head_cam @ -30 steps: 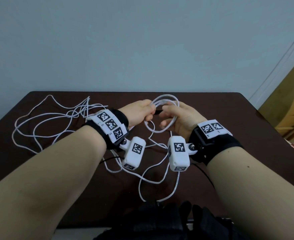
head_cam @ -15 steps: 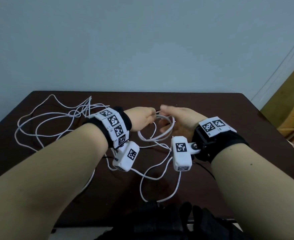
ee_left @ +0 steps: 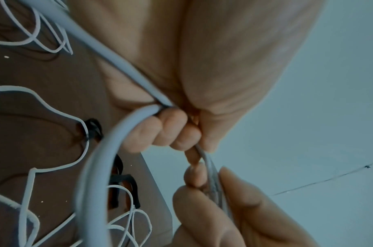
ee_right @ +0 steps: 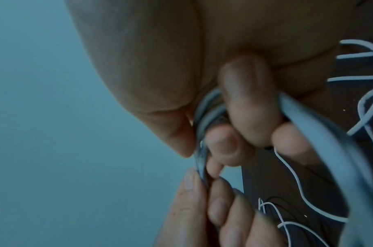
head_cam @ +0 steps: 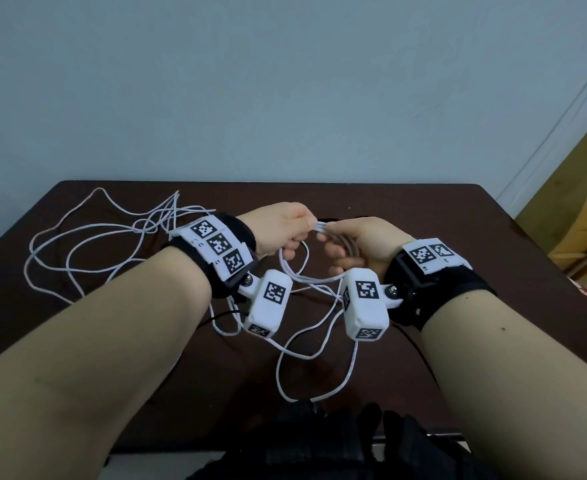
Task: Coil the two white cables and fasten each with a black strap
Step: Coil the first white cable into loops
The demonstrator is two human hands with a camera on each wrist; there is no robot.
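Above the middle of the dark table, a small coil of white cable point(head_cam: 294, 270) is held between both hands. My left hand point(head_cam: 294, 237) grips its strands from the left, fingers curled round the cable point(ee_left: 126, 127). From the right, my right hand point(head_cam: 337, 241) pinches the same bundle point(ee_right: 204, 117). The cable's loose tail point(head_cam: 306, 358) loops on the table below the wrists. The second white cable point(head_cam: 94, 244) lies tangled at the far left. Two black straps point(ee_left: 92, 128) point(ee_left: 126, 187) lie on the table in the left wrist view.
The dark brown table point(head_cam: 458, 237) ends at a pale wall behind. Wooden furniture point(head_cam: 579, 209) stands off its right side. A black fabric item point(head_cam: 319, 445) lies at the near edge. A thin black wire point(head_cam: 221, 316) runs under the left wrist.
The coil has tipped from standing above the hands to hanging below them. Both hands stayed close together, still holding it, and shifted slightly nearer.
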